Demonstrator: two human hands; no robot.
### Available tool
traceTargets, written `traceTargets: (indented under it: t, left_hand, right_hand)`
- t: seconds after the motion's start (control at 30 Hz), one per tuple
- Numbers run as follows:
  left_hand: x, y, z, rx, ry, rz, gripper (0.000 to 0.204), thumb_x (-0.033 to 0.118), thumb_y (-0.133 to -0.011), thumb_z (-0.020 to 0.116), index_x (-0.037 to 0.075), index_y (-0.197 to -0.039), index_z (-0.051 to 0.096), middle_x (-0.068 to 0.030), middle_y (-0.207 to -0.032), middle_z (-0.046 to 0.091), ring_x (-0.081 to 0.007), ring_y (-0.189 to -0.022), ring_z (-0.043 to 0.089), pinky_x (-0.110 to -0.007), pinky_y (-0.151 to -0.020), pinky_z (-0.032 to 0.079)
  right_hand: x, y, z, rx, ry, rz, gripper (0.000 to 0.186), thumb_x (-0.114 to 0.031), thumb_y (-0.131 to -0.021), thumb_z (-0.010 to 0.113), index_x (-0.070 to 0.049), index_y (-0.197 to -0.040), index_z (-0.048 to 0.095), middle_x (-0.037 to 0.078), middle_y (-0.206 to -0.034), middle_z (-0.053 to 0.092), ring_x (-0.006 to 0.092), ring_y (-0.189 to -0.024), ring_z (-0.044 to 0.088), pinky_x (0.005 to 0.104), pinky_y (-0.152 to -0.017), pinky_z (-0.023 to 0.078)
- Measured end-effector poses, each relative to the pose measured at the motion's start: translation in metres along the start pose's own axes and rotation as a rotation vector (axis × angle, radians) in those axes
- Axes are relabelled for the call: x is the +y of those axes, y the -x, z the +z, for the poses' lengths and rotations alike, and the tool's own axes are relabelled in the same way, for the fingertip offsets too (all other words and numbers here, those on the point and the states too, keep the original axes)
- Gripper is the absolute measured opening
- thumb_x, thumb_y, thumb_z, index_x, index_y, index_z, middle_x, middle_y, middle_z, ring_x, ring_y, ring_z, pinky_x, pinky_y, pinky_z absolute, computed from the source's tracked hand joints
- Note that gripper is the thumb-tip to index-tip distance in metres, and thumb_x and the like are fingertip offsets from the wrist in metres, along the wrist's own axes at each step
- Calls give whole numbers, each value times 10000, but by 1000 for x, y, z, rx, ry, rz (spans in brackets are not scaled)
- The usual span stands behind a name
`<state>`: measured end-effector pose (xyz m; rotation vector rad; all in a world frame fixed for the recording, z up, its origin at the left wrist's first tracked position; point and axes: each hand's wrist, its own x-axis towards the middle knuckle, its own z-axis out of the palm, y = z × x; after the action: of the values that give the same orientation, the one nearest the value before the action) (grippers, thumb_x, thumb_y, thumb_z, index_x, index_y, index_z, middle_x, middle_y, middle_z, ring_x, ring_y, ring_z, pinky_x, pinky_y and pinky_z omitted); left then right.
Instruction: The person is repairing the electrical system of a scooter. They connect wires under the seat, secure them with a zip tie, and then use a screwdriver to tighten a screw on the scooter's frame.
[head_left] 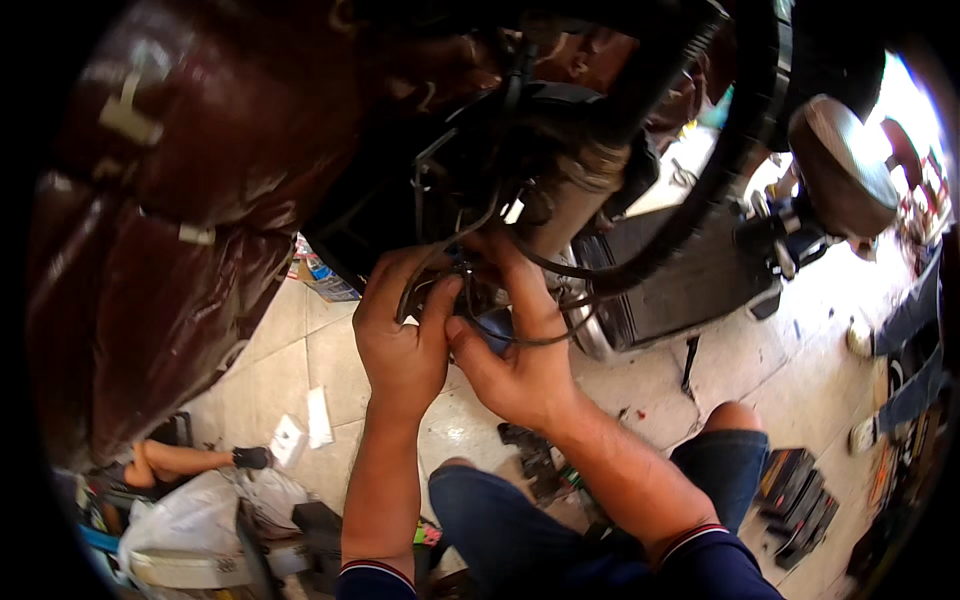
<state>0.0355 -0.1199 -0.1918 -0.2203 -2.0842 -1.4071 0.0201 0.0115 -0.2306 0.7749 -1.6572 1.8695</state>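
**A:** Working deep in the black cable bundle (470, 225) under the motorcycle, right below the brown seat (200, 150). Left hand (400, 340) curling around a cable loop, thumb pinching it near the blue part (497, 328). Right hand (515, 365) reaching up, fingers pressing into the wires by the metal tube (565, 205). Both tightly closed, nearly touching.

**B:** Looking risky. Probably tugging a connector loose if pulling too hard, or pinching a finger between cable and frame. Also kneeling on the tiled floor (300, 360) with small black parts (530, 455) lying just beside the knees — easily kicking those away. Can't tell what's plugged in behind the fingers.
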Motion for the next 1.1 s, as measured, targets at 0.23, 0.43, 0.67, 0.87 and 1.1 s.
traceTargets:
  t: [0.23, 0.43, 0.67, 0.87, 1.1]
  left_hand:
    - [-5, -25, 6, 42, -389, 454, 216, -43, -909, 774, -20, -1117, 720, -158, -1092, 717, -289, -902, 739, -369, -770, 595]
    - [-10, -32, 16, 185, -312, 484, 303, 23, -889, 856, -17, -1119, 664, -135, -1081, 652, -220, -768, 664, -340, -659, 560]
    - [-4, -22, 6, 153, -236, 80, 245, -9, -884, 837, -7, -1060, 665, -68, -827, 680, -145, -719, 643, -318, -674, 558]
    - [8, -14, 11, 60, 235, 164, 171, -79, -927, 729, -15, -1085, 719, -130, -1099, 768, -172, -1041, 743, -294, -893, 590]
    - [21, -53, 5, -297, -192, 410, 420, -79, -948, 655, -8, -1362, 653, -171, -1314, 710, -281, -1164, 719, -370, -1007, 560]
  right_hand:
    - [-8, 18, -4, 43, -7, 7, 830, 35, -821, 672, 42, -1592, 364, 297, -1523, 458, 456, -1356, 548, 478, -1143, 456]
    - [-16, 33, 2, -51, 225, 37, 921, 61, -819, 646, 45, -1651, 251, 335, -1662, 278, 540, -1481, 402, 497, -1195, 408]
    - [-11, 11, 19, -80, 301, -19, 880, 79, -804, 628, 104, -1606, 265, 363, -1662, 238, 574, -1517, 307, 525, -1244, 341]
    - [-8, 1, 29, -16, 363, 49, 854, 73, -801, 636, 108, -1581, 289, 361, -1575, 326, 568, -1460, 356, 524, -1234, 343]
    - [-4, -7, 29, -2, 284, 5, 819, 77, -813, 592, 74, -1581, 307, 350, -1540, 358, 575, -1417, 381, 522, -1201, 372]
